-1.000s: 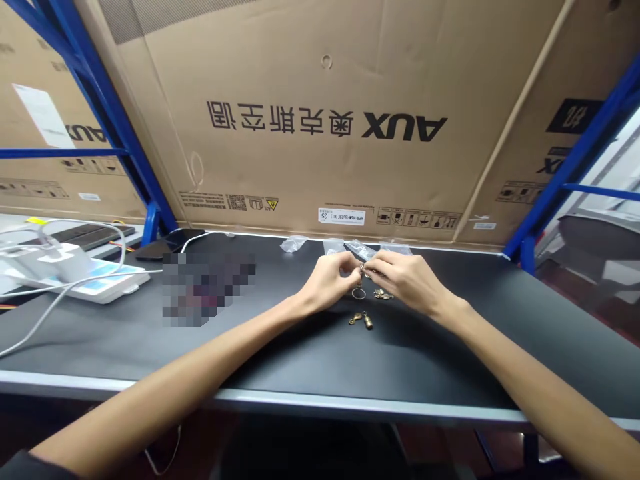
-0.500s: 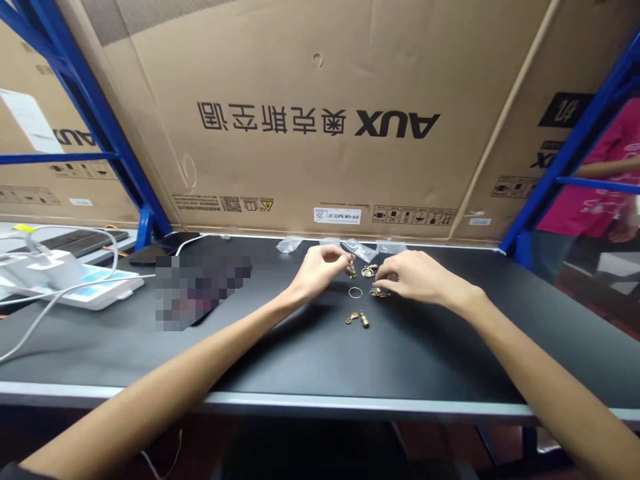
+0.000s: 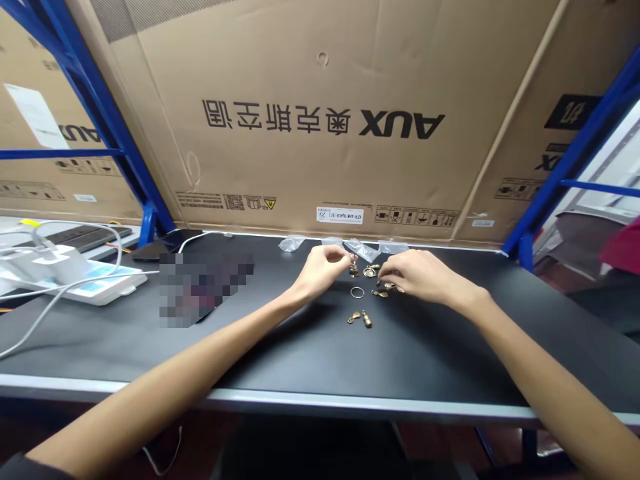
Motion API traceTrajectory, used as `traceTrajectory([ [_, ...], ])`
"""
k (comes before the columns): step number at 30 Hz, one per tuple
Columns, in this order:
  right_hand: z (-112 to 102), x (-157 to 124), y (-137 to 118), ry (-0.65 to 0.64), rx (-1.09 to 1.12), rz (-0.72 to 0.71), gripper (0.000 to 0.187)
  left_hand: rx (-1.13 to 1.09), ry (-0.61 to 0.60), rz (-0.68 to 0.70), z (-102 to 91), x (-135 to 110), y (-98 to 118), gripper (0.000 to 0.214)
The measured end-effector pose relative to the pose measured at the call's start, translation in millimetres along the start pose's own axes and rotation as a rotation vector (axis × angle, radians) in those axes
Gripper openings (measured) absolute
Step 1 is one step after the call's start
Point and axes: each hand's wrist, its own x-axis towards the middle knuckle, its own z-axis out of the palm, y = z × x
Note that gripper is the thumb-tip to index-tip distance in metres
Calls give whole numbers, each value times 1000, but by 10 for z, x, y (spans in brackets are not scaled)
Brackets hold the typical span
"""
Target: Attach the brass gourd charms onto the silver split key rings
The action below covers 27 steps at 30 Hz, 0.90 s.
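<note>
On the black table lie several small brass-coloured parts. My left hand pinches one small brass piece just above the tabletop. My right hand hovers low with fingers curled, its fingertips touching the brass parts lying there. Between the hands lie a brass ring-shaped piece and a thin metal ring. Two more brass pieces lie a little nearer to me.
Small clear plastic bags lie at the table's back edge against a big AUX cardboard box. A white device with cables and a phone sit at the left. Blue rack posts flank the box.
My hands, joined on one piece a second ago, have parted. The left keeps a brass piece; the right has dropped to the parts on the table. A person in pink at far right has left view.
</note>
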Motion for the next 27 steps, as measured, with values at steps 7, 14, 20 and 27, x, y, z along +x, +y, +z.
traceTrajectory([
  [7,-80,38,-44,-17,-46,109,19,-24,-13,-17,10,0,1,29],
  [14,-103,52,-132,17,-15,160,19,-34,-50,-2,8,5,-38,32],
  [20,-89,56,-128,-11,-2,202,21,-70,-60,-19,14,8,-16,30],
  [27,-25,21,-57,-141,-81,227,17,-59,-46,-29,17,11,-18,30],
])
